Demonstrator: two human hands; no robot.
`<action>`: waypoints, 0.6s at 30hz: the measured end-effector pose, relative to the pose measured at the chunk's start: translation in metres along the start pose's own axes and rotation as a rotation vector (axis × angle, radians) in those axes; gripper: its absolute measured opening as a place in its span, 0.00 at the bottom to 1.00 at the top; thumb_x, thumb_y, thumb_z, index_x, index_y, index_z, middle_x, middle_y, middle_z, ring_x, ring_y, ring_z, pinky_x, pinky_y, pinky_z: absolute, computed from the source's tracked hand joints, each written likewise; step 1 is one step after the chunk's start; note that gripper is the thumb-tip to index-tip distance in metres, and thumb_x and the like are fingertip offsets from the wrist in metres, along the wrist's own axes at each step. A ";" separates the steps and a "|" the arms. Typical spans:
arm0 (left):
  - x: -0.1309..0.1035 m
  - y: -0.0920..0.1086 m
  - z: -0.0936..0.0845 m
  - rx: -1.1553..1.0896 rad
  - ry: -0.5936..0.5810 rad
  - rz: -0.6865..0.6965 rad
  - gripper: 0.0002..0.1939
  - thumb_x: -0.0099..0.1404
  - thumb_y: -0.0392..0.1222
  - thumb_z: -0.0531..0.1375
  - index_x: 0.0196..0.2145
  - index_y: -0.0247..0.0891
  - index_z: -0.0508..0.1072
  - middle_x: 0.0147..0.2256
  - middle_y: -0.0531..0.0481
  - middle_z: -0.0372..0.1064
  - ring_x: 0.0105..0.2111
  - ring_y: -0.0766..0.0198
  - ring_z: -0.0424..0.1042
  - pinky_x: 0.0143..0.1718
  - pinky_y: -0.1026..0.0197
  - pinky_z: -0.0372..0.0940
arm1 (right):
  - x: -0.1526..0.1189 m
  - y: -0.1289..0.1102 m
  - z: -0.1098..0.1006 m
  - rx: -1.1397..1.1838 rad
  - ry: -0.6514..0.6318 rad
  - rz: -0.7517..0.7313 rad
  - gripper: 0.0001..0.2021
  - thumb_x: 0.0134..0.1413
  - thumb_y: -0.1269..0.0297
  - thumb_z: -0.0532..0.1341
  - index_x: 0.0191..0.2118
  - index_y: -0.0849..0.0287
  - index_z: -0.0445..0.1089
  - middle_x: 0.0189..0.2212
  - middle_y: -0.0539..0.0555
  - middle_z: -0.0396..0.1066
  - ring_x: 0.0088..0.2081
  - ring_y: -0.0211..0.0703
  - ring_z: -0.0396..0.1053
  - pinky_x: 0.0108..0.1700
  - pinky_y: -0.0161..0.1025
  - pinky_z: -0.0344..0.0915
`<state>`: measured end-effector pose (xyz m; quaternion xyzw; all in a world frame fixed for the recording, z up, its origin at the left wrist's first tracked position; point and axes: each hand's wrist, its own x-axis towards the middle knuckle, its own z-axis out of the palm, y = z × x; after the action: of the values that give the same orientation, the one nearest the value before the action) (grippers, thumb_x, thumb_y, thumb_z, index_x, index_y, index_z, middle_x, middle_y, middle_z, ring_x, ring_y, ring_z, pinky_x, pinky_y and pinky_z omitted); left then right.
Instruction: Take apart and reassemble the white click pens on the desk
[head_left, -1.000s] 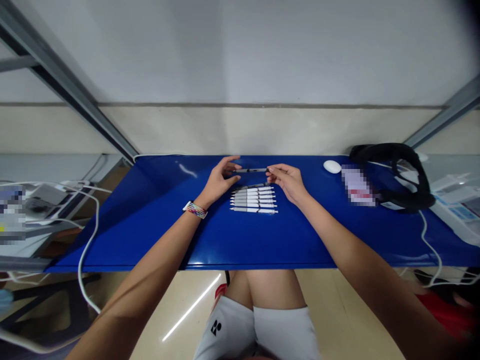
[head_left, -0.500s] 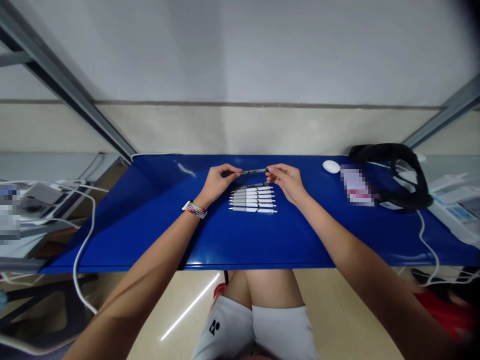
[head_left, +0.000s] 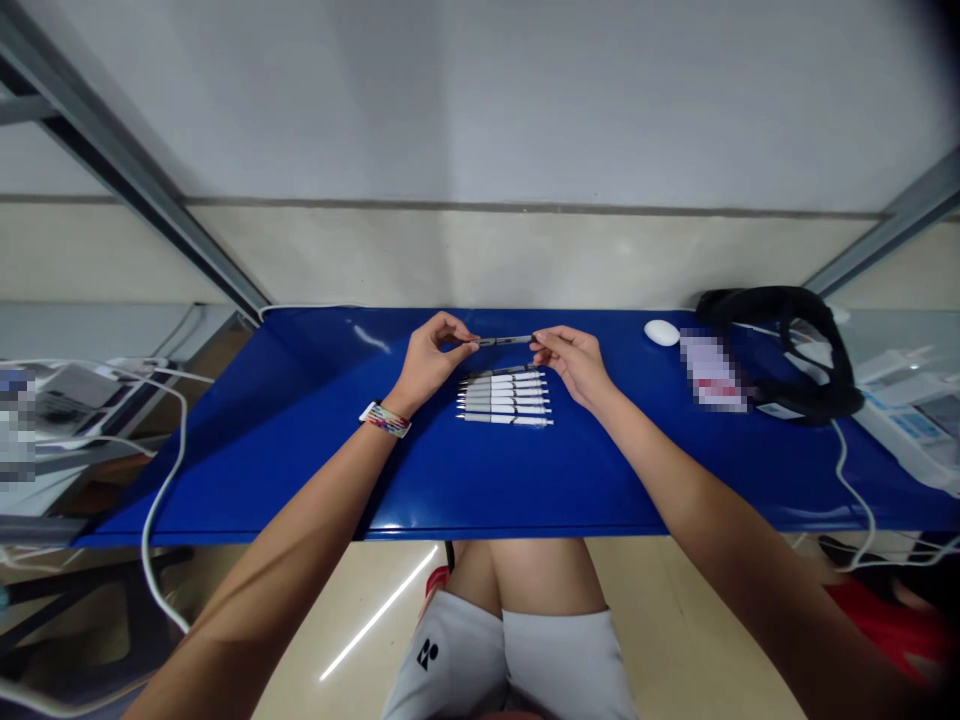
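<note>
A dark, slim pen (head_left: 507,341) lies crosswise between my two hands, beyond a row of pens. My left hand (head_left: 436,358) pinches its left end between thumb and finger. The right end is pinched by my right hand (head_left: 574,364). Just nearer to me, several white and grey pens (head_left: 504,405) lie side by side on the blue table (head_left: 510,490), tips to the left. A darker pen at the far side of the row is partly hidden by my right fingers.
On the right of the table are a white mouse-like object (head_left: 661,333), a blurred pinkish item (head_left: 714,375) and a black headband-like device (head_left: 844,385). A white cable (head_left: 176,460) hangs at the left edge. A wall stands behind.
My left fingers have shifted slightly at the pen's left end and the hand is a little higher. My right hand and the row of pens look the same.
</note>
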<state>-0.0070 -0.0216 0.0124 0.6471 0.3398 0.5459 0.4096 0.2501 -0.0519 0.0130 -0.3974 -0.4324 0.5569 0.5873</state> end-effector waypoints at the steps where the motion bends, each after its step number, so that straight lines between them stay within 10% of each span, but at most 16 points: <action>1: 0.000 0.001 0.001 -0.026 0.010 -0.006 0.17 0.58 0.42 0.77 0.37 0.39 0.74 0.36 0.48 0.80 0.44 0.56 0.83 0.51 0.53 0.74 | 0.000 -0.001 0.000 0.024 -0.011 0.013 0.16 0.47 0.53 0.80 0.36 0.57 0.82 0.31 0.53 0.79 0.31 0.40 0.74 0.39 0.41 0.74; 10: -0.001 0.001 0.008 -0.201 0.103 -0.105 0.21 0.53 0.43 0.80 0.41 0.40 0.77 0.41 0.46 0.84 0.47 0.55 0.84 0.56 0.50 0.75 | -0.002 -0.009 -0.003 0.364 -0.208 0.246 0.19 0.60 0.53 0.66 0.52 0.58 0.80 0.37 0.55 0.78 0.35 0.41 0.71 0.37 0.38 0.73; 18: -0.001 0.002 0.012 -0.260 0.082 -0.119 0.20 0.53 0.41 0.79 0.39 0.40 0.77 0.40 0.47 0.83 0.52 0.54 0.83 0.57 0.52 0.74 | -0.003 -0.007 0.000 0.374 -0.143 0.208 0.14 0.56 0.60 0.69 0.48 0.56 0.79 0.33 0.52 0.74 0.34 0.39 0.69 0.38 0.36 0.73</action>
<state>0.0045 -0.0256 0.0131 0.5442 0.3205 0.5862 0.5075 0.2526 -0.0551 0.0198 -0.2836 -0.3190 0.7115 0.5582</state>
